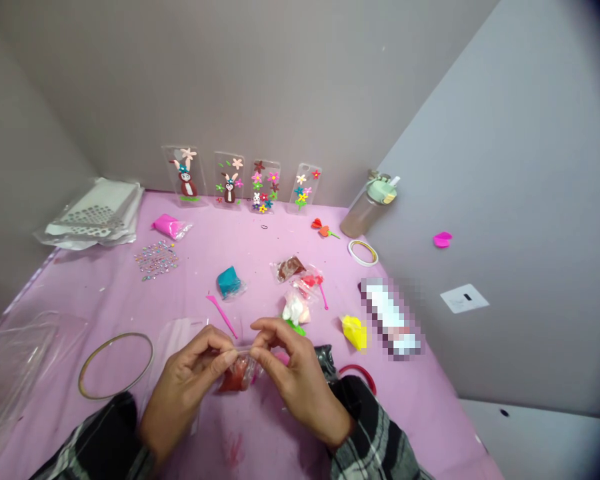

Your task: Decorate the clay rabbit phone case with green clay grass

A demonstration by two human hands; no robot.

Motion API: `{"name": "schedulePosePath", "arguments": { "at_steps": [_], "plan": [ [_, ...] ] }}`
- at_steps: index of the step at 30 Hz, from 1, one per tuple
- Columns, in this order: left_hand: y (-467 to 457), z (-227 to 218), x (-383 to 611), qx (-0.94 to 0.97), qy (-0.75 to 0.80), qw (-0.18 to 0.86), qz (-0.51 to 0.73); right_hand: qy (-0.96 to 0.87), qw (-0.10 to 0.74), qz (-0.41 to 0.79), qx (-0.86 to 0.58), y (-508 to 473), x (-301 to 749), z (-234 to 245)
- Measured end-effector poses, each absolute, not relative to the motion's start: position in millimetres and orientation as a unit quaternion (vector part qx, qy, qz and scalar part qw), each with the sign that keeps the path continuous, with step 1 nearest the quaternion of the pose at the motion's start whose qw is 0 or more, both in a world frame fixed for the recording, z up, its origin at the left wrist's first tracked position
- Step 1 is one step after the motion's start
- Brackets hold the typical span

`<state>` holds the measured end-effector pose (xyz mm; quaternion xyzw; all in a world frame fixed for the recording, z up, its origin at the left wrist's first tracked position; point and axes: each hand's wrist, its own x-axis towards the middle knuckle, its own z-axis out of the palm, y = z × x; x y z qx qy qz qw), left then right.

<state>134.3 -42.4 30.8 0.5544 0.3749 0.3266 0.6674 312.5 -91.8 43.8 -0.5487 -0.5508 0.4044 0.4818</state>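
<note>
Between both hands is a clear plastic bag (236, 375) with a reddish-orange lump of clay inside. My left hand (193, 373) pinches the bag's top edge at its left part. At the right part of the same edge, my right hand (293, 377) pinches with thumb and fingertips. Past the fingers lies a pink modelling tool (223, 316). White clay (294, 308) in a wrapper sits just beyond my right hand, and a black packet (325, 362) shows beside it. Some pink material behind the right fingers is partly hidden.
Decorated clear phone cases (230, 180) lean on the back wall. A bottle (367, 205) stands back right. Blue clay (229, 283), yellow clay (354, 333), a brown packet (291, 268) and a tape roll (363, 253) lie around. A hoop (116, 335) and plastic sheets (15, 373) lie left.
</note>
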Motion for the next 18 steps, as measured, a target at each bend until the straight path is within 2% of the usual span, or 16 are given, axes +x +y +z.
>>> {"name": "schedulePosePath", "arguments": {
  "at_steps": [4,7,12,15,18],
  "plan": [
    [-36,31,131,0.530,0.391,0.675,0.333,-0.491,0.534,0.375,-0.577,-87,329,51],
    [-28,30,127,0.479,0.421,0.670,0.380,-0.426,0.606,0.296,-0.603,-86,351,60],
    [-20,30,132,0.468,0.437,0.641,0.423,-0.360,0.665,0.173,-0.631,-97,377,71],
    [-17,35,142,0.556,0.455,0.563,0.408,-0.362,0.670,0.147,-0.631,-109,381,76],
    [-16,48,139,0.665,0.424,0.447,0.421,-0.398,0.624,0.149,-0.656,-124,384,78]
  ]
}}
